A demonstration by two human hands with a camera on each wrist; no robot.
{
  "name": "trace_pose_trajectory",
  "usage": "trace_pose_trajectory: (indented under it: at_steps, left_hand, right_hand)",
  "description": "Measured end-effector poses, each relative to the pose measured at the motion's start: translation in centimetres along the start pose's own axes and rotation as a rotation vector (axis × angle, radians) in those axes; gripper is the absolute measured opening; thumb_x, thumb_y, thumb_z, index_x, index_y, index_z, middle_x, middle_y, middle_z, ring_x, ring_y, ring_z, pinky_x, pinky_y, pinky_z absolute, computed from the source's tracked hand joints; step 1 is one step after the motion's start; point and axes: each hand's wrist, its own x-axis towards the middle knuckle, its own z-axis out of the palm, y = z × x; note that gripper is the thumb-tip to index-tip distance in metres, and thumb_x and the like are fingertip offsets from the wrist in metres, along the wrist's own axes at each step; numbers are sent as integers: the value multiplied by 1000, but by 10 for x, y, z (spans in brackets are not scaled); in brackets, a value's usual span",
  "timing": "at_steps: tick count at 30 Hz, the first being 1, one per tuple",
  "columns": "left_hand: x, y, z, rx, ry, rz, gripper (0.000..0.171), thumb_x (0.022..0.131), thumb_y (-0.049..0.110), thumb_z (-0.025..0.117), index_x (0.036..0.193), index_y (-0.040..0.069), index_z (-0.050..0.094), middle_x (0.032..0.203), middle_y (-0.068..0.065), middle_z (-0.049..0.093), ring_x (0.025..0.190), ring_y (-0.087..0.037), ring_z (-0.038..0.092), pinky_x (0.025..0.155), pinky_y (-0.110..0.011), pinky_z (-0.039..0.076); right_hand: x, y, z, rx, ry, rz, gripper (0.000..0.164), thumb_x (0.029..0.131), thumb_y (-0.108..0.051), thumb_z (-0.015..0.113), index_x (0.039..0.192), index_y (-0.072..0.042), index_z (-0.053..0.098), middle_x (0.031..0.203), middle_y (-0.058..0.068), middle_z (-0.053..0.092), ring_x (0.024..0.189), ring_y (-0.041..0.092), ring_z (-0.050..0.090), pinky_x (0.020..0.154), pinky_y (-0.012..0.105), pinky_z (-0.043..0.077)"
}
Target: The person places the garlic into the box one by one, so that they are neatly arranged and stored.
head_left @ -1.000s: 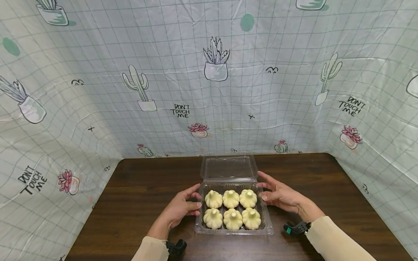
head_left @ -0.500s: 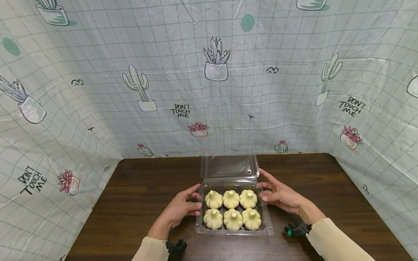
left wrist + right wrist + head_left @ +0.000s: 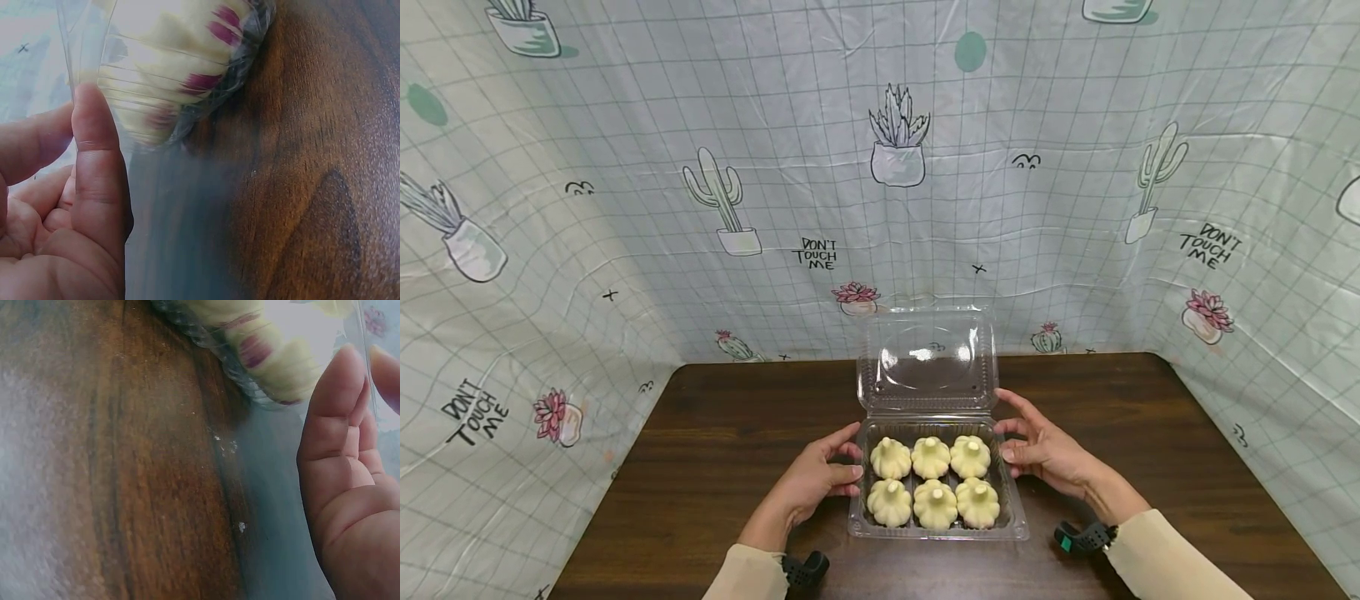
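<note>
A clear plastic clamshell container stands on the table in the head view, its hinged lid tilted up at the back. Several pale garlic bulbs fill it in two rows, stems up; purple marks show on a bulb in the left wrist view. My left hand pinches the container's left rim between thumb and fingers. On the other side, my right hand pinches the right rim, thumb inward. Its index finger reaches up beside the lid's lower right corner.
Beneath everything lies a dark brown wooden table. A cactus-printed curtain hangs behind it and along both sides, with the raised lid standing close to the back part. Dark bands sit on both wrists.
The lid has swung up from lying nearly flat behind the container to a raised tilt. The right index finger has edged slightly outward; the left hand and the garlic bulbs have stayed put.
</note>
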Motion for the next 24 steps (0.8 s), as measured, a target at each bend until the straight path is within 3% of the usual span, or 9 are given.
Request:
trace_pose_trajectory:
  at_steps: [10, 24]
  left_hand:
    - [0, -1, 0, -11, -18, 2, 76, 99, -8, 64, 166, 5, 30, 129, -20, 49, 77, -13, 60, 70, -25, 61]
    - [1, -1, 0, -18, -21, -3, 75, 100, -8, 63, 166, 6, 31, 127, -19, 50, 76, -14, 62, 69, -24, 60]
  right_hand:
    - [-3, -1, 3, -36, 24, -10, 73, 100, 2, 66, 155, -30, 32, 123, 8, 47, 82, 11, 60, 70, 30, 60]
    - [-6, 4, 4, 8, 43, -2, 55, 102, 1, 64, 144, -26, 41, 126, 7, 49, 84, 9, 63, 72, 29, 62]
